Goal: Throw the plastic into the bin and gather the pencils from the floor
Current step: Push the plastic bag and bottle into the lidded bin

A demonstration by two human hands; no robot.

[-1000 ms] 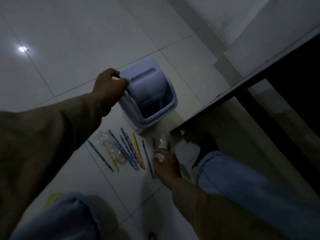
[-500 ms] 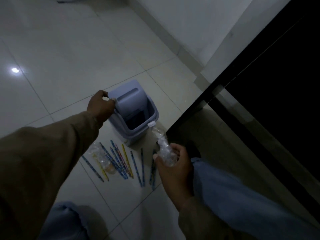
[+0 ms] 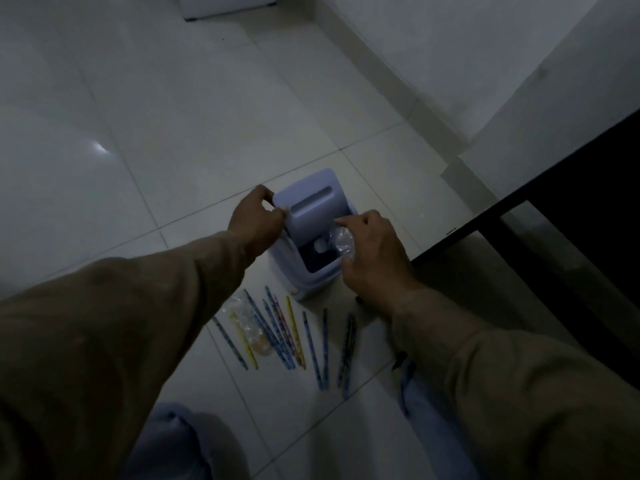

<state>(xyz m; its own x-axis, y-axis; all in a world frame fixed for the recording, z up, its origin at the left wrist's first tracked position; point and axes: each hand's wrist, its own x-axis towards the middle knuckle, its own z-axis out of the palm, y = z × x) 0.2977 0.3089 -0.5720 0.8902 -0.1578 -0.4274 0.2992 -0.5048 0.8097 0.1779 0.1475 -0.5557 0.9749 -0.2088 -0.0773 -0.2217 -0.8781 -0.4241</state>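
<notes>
A small pale blue bin point(image 3: 317, 287) stands on the white tiled floor, its swing lid point(image 3: 311, 209) tipped back. My left hand point(image 3: 258, 220) grips the lid's left edge and holds it up. My right hand point(image 3: 372, 258) is shut on a crumpled clear plastic bottle point(image 3: 341, 244), whose white-capped end points down into the bin's dark mouth. Several coloured pencils point(image 3: 294, 336) lie fanned out on the floor just in front of the bin. A second clear plastic bottle point(image 3: 247, 323) lies among the leftmost pencils.
A dark table edge and leg point(image 3: 512, 209) run along the right. The wall and skirting point(image 3: 388, 74) rise behind it. My knees in pale blue trousers point(image 3: 433, 410) are at the bottom. A white object point(image 3: 221, 6) stands at the top edge.
My right hand lifted the clear bottle off the floor beside the pencils and carried it up to the bin's mouth. My left hand kept holding the lid.
</notes>
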